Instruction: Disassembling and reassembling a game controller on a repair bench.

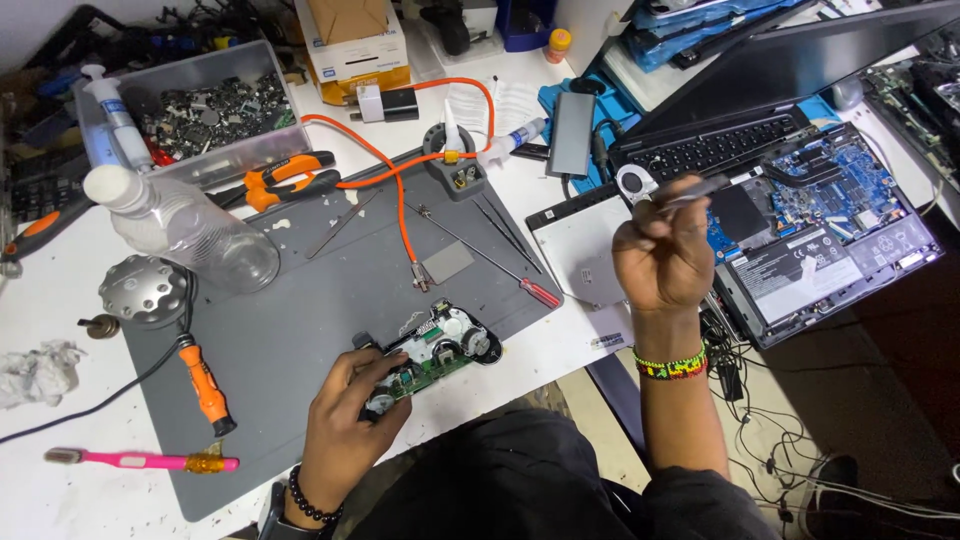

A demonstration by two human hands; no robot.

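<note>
Head view. The left hand (345,430) grips the opened controller (430,357) at its near-left end, fingers curled around the shell, pinning it to the grey mat (330,270) just below centre. The right hand (660,262) is raised at about 3 o'clock from the controller, well apart from it, fingers pinched shut on a slim metal tool (688,192), probably tweezers, whose tip points up and right toward the open laptop (820,225).

To do this well, I judge the left hand should keep the board flat and steady, and the tool should come down tip-first, slowly, onto the exposed circuit rather than the plastic edge.

Counted: one controller, one laptop, one mat. One red-handled screwdriver (500,265) lies at 1 o'clock from the controller; one orange-handled tool (205,385) at 9 o'clock; one pink toothbrush (140,460) at 8 o'clock. One clear bottle (190,228) and one parts bin (200,110) sit toward 10 to 11 o'clock. One pair of orange pliers (290,180) rests beyond the mat's far edge.
</note>
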